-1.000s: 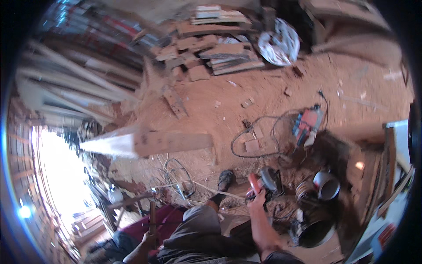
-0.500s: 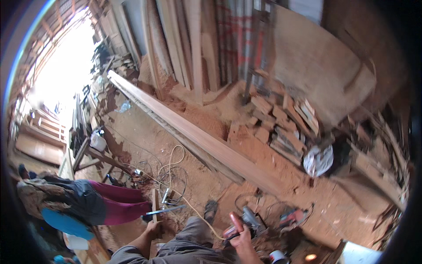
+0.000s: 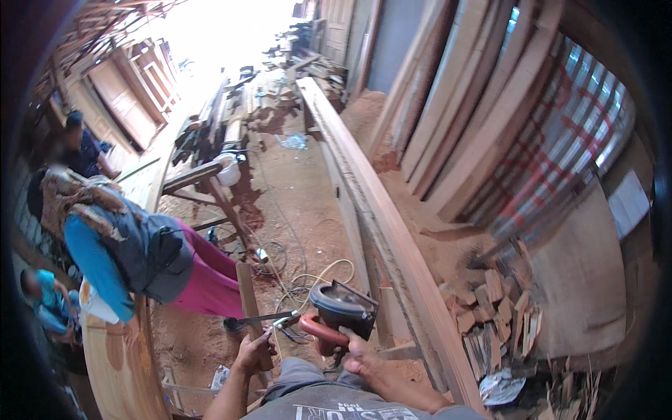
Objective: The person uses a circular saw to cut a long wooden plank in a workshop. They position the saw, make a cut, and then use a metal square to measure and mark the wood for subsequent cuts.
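A wooden slat [image 3: 248, 294], its lower part covered by the left hand [image 3: 251, 355], whose fingers grip it, forearm angled up; then a circular saw [image 3: 342, 302], underside hidden, handle held in the right hand's [image 3: 360, 358] fingers, forearm slanting inward, left of a long timber beam [image 3: 393, 238].

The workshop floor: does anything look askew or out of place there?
Yes, mostly clutter. A thin yellow cable lies in loose loops beyond the red-handled black power saw in the right hand, untidy underfoot. Right of the long brown wooden beam, short wooden offcuts lie jumbled at odd angles near crumpled whitish plastic.
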{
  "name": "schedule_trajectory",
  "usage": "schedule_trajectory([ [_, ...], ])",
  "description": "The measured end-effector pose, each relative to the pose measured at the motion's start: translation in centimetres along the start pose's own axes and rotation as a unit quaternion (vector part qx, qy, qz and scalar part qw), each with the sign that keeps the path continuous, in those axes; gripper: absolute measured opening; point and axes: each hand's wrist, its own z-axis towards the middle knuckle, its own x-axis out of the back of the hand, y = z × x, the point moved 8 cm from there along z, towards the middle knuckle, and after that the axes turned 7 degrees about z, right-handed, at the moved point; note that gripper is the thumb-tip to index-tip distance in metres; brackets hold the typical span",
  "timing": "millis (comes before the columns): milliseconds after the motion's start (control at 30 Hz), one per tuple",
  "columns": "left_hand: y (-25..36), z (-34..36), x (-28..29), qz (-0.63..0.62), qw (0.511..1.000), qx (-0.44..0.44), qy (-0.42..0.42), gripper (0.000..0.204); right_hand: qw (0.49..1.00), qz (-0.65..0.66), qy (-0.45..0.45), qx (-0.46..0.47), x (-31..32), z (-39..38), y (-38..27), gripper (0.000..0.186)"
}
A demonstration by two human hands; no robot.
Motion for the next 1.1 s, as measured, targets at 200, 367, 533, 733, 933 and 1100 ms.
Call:
schedule_trajectory([
  [200, 7.0, 1.1, -2.4, -0.097, 0.990, -0.088, -0.058, 0.041, 0.981, -0.192, -0.010, 0.032, -9.4, 1.9, -8.4, 0.029],
  [367, 12.2, 11.3, -4.4, -0.184, 0.979, -0.078, 0.039, 0.041, 0.972, -0.233, -0.022, 0.032, -14.5, 8.3, -15.2, 0.032],
  [533, 16.6, 24.9, -8.8, -0.219, 0.974, 0.009, 0.052, 0.038, 0.922, -0.385, -0.007, 0.040, -19.0, 15.3, -23.6, 0.035],
  [733, 21.2, 35.8, -11.1, -0.181, 0.980, 0.081, -0.036, 0.049, 0.886, -0.461, 0.047, -0.016, -23.7, 20.0, -31.4, 0.036],
  [933, 28.7, 44.1, -11.4, -0.217, 0.975, 0.044, -0.009, 0.051, 0.889, -0.456, 0.030, 0.020, -28.7, 27.0, -37.5, 0.032],
  [1100, 33.4, 53.3, -9.8, -0.174, 0.975, 0.136, 0.015, 0.055, 0.782, -0.610, -0.053, 0.114, -31.0, 38.4, -40.4, 0.039],
])
